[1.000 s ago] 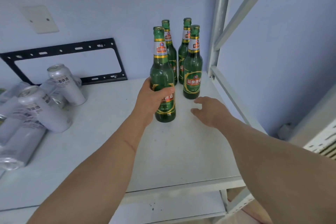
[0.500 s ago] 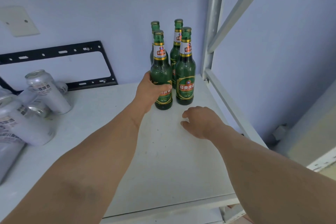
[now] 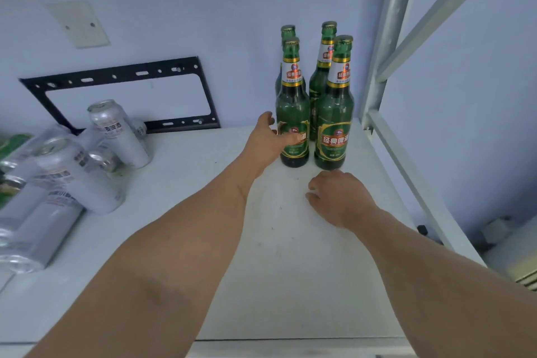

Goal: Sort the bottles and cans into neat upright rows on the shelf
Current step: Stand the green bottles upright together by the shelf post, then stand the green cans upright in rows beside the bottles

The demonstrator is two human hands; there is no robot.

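Four upright green bottles [image 3: 334, 113], perhaps six cans [image 3: 116, 131]

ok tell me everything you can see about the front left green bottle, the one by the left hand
The front left green bottle looks like dark green glass, capped green, with a white and gold neck label and a green, red and gold body label. It stands upright on the white shelf, front of a two-by-two group, close beside the front right bottle. The left hand is loosely opened against its left side, thumb across the label.
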